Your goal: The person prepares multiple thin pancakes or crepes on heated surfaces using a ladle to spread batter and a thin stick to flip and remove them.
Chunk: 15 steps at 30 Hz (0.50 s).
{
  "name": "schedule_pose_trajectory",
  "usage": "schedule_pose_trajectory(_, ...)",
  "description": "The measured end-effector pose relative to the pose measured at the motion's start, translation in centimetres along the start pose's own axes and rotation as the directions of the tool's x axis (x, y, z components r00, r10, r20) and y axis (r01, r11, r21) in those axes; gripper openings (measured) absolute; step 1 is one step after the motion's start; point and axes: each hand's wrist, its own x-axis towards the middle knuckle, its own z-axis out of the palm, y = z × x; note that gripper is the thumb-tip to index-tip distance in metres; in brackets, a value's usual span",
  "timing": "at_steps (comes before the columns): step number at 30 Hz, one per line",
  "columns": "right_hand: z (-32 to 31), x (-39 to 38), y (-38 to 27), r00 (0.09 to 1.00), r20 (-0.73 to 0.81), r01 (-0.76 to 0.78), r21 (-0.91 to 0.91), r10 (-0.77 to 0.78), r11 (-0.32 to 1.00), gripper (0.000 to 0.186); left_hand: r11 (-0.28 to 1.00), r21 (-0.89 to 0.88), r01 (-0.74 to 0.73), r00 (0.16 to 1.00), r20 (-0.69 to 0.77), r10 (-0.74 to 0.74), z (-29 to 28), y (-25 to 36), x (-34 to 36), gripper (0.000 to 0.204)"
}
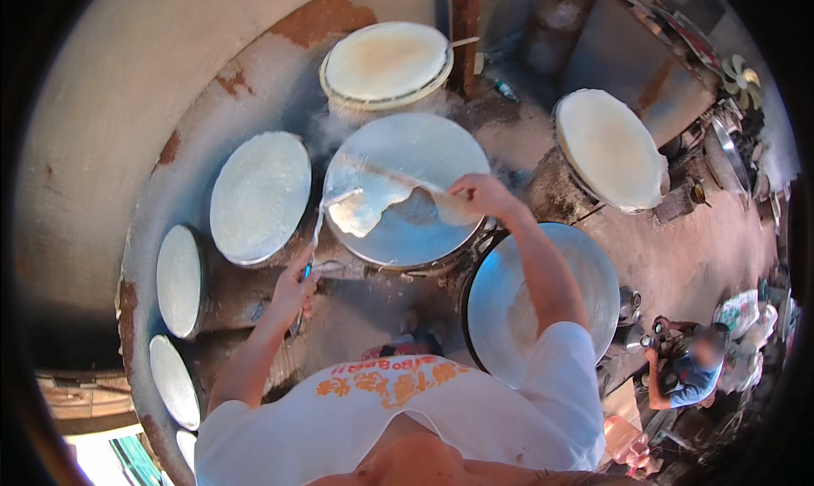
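Pinching a thin sheet (366,209) over the round pan (424,138)

Nearest, to the round pan's lower left, the left hand (294,291) has its fingers wrapped round the handle of a slim tool (316,233). The tool's tip reaches over the pan's left side; whether it touches the sheet, I cannot tell. At the pan's right rim, the right hand (485,196) has its fingers drawn nearly together, apparently gripping the sheet's edge. The sheet spans the pan, ragged along its near side and widest at the left. It could tear if the right hand pulls unevenly while the left part clings, or if the tip snags it. Fingers so near the rim could also get burned if the pan is hot. Beyond the pan sits a pale round layer (388,58).
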Motion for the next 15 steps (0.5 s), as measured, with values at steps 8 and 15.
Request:
schedule_pose_trajectory(8, 1.3, -8.5, -1.9, 0.977, -0.209, -0.036, -0.022, 0.03, 0.999, 0.039, 0.988, -0.144, 0.058, 0.992, 0.117, -0.041, -0.3, 2.1, -0.4, 0.058)
schedule_pose_trajectory(15, 9.7, -15.2, -8.6, 0.968, -0.145, 0.127, -0.424, -0.205, 0.897, 0.033, 0.892, -0.436, 0.123, 0.942, 0.333, 0.033, -6.5, 4.0, -2.6, 0.054)
